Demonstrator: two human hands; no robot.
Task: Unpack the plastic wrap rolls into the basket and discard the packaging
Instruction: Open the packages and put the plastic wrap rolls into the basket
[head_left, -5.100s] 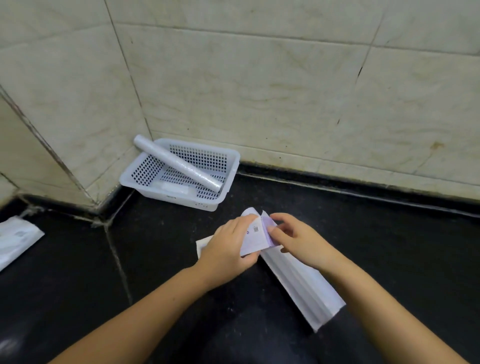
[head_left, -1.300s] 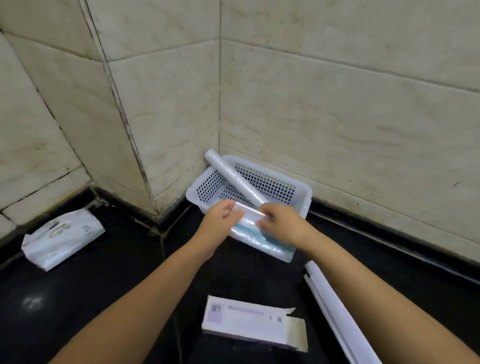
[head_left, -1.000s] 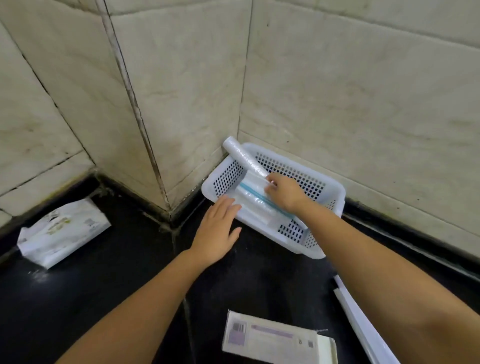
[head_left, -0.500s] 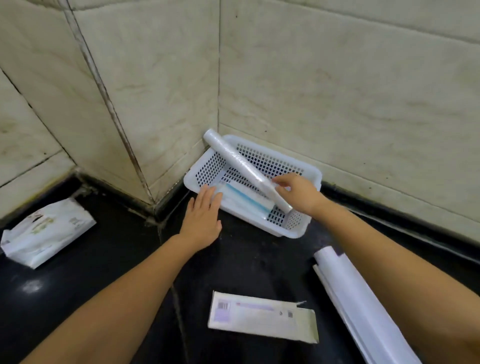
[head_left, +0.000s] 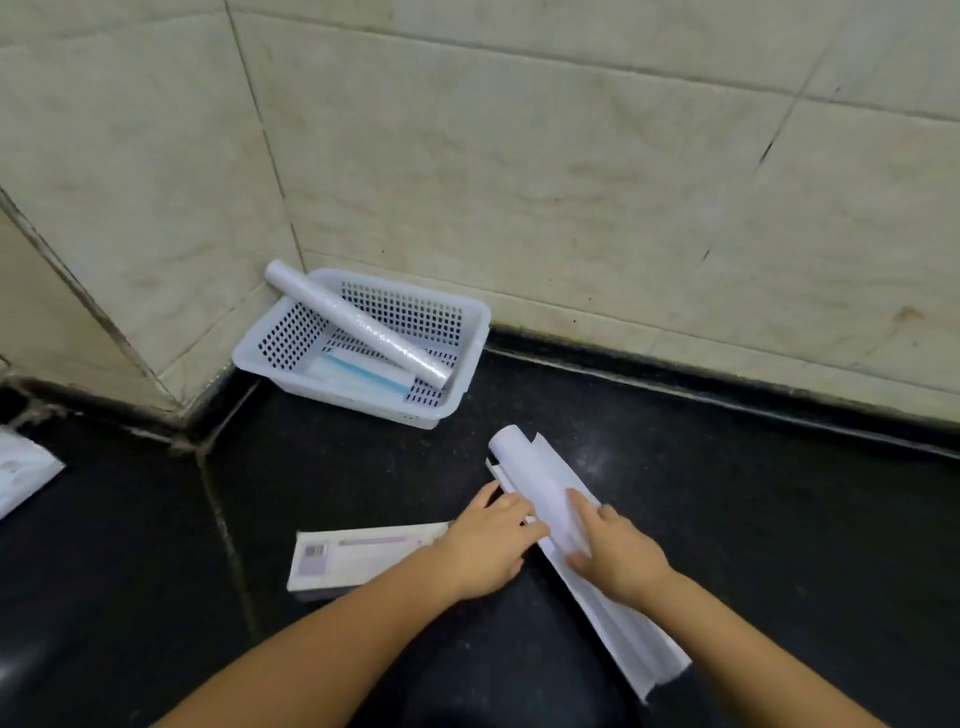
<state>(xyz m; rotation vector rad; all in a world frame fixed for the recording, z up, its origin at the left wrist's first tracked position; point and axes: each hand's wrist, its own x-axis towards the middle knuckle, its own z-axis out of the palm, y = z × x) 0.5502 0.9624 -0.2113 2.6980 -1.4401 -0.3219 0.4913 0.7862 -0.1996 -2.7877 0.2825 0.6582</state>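
Note:
A white perforated basket (head_left: 470, 332) sits in the wall corner. Across it leans one plastic wrap roll (head_left: 358, 325), its far end over the rim. Under the roll lies a flat clear packet with a blue stripe (head_left: 363, 370). Nearer to me, a long white box (head_left: 618, 618) lies open on the black counter, with a white roll (head_left: 519, 457) showing at its far end. My left hand (head_left: 488, 545) grips the box's left edge. My right hand (head_left: 613, 556) closes over the top of it, thumb underneath.
A small flat white carton with a barcode (head_left: 353, 564) lies left of my left hand, partly under my forearm. A white soft pack (head_left: 21, 473) sits at the far left edge. Tiled walls close the back and left.
Both hands have left the basket and come back to the long white box. The blue-striped packet now lies in the basket under the roll.

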